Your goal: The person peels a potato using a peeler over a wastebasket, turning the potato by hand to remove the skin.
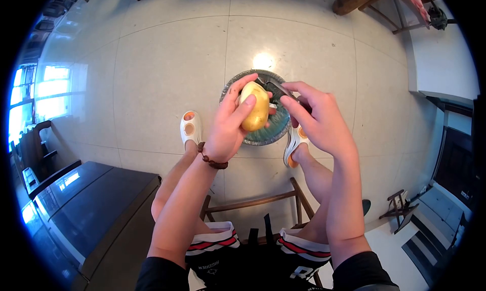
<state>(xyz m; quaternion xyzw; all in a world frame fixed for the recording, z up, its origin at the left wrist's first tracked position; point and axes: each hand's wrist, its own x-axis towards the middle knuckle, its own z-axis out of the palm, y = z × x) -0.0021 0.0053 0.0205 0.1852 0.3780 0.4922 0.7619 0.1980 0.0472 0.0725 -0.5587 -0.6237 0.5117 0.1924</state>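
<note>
The potato (256, 111) is held up in the left hand (228, 117), over the bin (277, 129) and a little left of its middle. Its long axis runs nearly from the bin's far edge to its near edge, the far end leaning slightly left. The far end looks paler, the near end more golden.

The left hand comes in from the near left and is closed on the potato: the thumb lies over its left side and upper face, and some fingertips show past its right side. That leaves most of the upper face bare.

The right hand, on the potato's other side, (319, 108) has a narrow grip, thumb and fingers pinching the dark handle of what looks like a peeler (283, 90). The peeler slants across the bin's far right part, its head pointing left toward the potato's far end, so tool and potato lie crosswise. Whether the head touches the potato I cannot tell.

The bin stands on the tiled floor (172, 78) between the left shoe (191, 126) and the right shoe (292, 151). A beaded bracelet (216, 165) circles the left wrist, and a wooden bar (251, 202) crosses nearer the body.
</note>
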